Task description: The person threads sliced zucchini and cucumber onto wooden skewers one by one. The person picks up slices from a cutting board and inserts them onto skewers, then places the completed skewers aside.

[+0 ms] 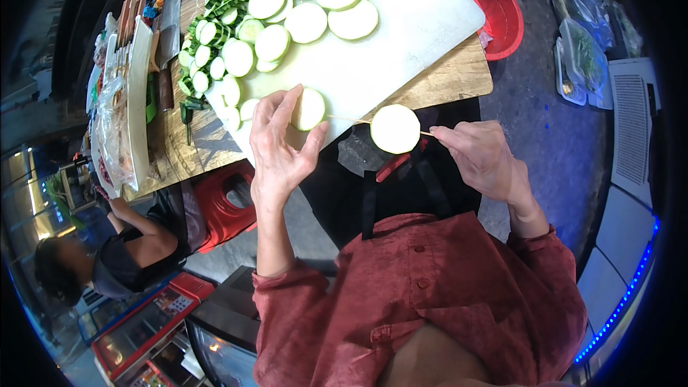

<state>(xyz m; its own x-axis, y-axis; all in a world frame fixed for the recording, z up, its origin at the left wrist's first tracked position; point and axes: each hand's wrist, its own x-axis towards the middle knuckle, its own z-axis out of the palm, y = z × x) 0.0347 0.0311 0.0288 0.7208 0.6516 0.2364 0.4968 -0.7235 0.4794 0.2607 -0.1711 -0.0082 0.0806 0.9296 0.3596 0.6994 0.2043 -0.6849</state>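
Note:
My left hand [282, 142] holds a pale round vegetable slice [310, 109] between fingers and thumb, over the near edge of a white cutting board [419, 27]. My right hand [473, 153] pinches one end of a thin wooden skewer [349, 119]. A larger round slice [395, 129] is threaded on that skewer, close to my right fingers. The skewer's other end reaches the slice at my left hand; whether it has pierced it, I cannot tell. More large slices [306, 23] lie on the board, beside a heap of small green-rimmed slices [208, 33] at its left.
Left of the board, a cleaver [170, 24] and a long white tray [141, 102] with plastic bags lie on the wooden table [457, 78]. A red basin [502, 11] stands beyond the right corner. A person [123, 258] sits at lower left near a red stool [223, 207].

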